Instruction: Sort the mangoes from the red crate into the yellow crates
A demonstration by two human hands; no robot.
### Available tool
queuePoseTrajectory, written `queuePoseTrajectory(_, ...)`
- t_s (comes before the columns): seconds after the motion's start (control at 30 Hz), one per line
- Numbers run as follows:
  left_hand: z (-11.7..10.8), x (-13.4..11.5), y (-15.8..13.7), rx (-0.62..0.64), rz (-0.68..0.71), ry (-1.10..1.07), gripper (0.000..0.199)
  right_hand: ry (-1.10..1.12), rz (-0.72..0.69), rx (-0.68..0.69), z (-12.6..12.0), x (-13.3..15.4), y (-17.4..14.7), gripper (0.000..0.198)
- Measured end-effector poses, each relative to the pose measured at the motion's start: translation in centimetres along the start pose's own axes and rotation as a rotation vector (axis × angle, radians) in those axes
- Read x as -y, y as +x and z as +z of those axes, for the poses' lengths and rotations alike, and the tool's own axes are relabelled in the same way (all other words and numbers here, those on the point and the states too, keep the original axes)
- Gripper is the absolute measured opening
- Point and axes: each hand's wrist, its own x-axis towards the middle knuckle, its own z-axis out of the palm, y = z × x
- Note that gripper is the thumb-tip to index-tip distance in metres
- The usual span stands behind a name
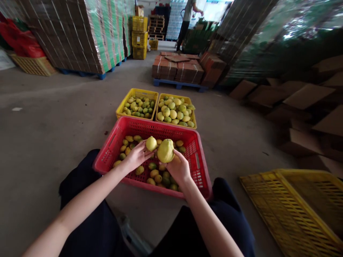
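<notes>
Over the red crate [200, 153] I hold a fruit in each hand, the two close together. My left hand [137, 155] is closed on a small, round yellow lemon [151, 143]. A larger, knobbly yellow-green lemon [165, 151] sits in my right hand [180, 167], with the fingers partly hidden behind it. Below them, loose yellow and green lemons [154, 174] lie on the red crate's floor. Just beyond stand two yellow crates: the left crate [119, 109] has smaller, greener lemons, and the right crate [195, 121] has larger, mostly yellow ones.
A yellow crate [292, 207] stands tilted at my right. Open cardboard boxes [302, 96] are heaped behind it. Flattened cartons [177, 67] lie on a blue pallet ahead. Wrapped stacks [107, 35] and piled yellow crates [139, 39] are at the back left. A person [187, 21] stands far off.
</notes>
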Motion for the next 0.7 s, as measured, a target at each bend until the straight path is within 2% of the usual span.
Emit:
queuePoseTrajectory(0.1, 0.18, 0.03, -0.16, -0.021, -0.047, 0.008, 0.023, 0.009, 0.027, -0.047, 0.13, -0.09, 0.03, 0.021)
queuePoseTrajectory(0.27, 0.53, 0.13, -0.41, 0.035, -0.044, 0.056, 0.025, 0.101, 0.046, -0.186, 0.4, -0.25, 0.39, 0.022)
queuePoseTrajectory(0.37, 0.75, -0.03, -0.37, -0.007, -0.112, 0.025, 0.025, 0.185, 0.043, -0.273, 0.32, -0.25, 0.62, 0.019)
queuePoseTrajectory(0.5, 0.78, -0.16, -0.3, -0.08, -0.119, -0.01, 0.025, 0.17, 0.046, -0.245, 0.17, -0.36, 0.76, 0.014)
queuePoseTrajectory(0.57, 0.69, -0.08, -0.32, -0.105, -0.089, -0.003, 0.026, 0.151, 0.081, -0.214, 0.13, -0.51, 0.81, 0.017)
queuePoseTrajectory(0.7, 0.57, 0.16, -0.22, -0.2, -0.053, -0.005, 0.023, 0.132, 0.165, -0.235, 0.09, -0.83, 0.86, 0.026)
